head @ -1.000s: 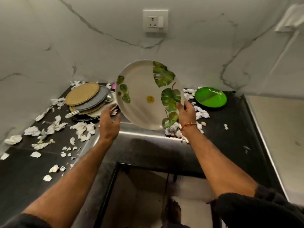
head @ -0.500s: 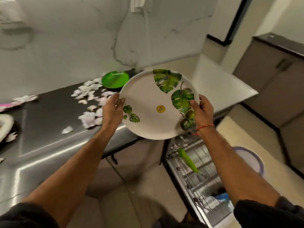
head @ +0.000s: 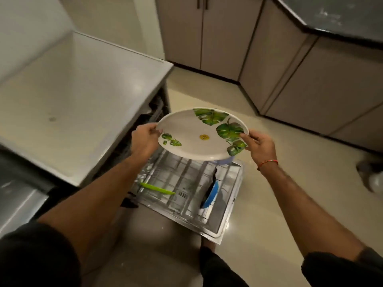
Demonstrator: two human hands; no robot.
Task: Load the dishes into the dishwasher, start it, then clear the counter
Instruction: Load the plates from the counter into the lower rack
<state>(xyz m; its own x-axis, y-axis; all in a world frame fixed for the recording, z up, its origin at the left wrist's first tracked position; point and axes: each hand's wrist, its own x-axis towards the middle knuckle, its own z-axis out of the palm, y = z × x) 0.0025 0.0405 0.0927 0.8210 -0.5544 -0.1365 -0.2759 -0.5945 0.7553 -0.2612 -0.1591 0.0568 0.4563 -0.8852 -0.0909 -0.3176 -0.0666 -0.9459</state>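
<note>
A large round white plate is being held in the air above the pulled-out dishwasher rack. The plate is being shown face up and tilted slightly, its near edge lower than its far edge. Big green leaf prints are being carried along its far and right rim, a smaller sprig of green leaves is sitting near its left rim, and a small round yellow sticker is lying close to its middle.

The plate's left rim is being gripped by the left hand, with the fingers curled together round the edge and the back of the hand turned upward. The right rim is being pinched by the right hand, the thumb being laid on the upper face over a leaf print while the other fingers are being kept underneath, out of sight. A red thread band is being worn on the right wrist. Both forearms are being stretched forward and downward, with dark sleeves pushed up toward the elbows.

In the wire rack beneath, a green item is lying flat at the left, and a blue dish is standing on edge at the right.
</note>
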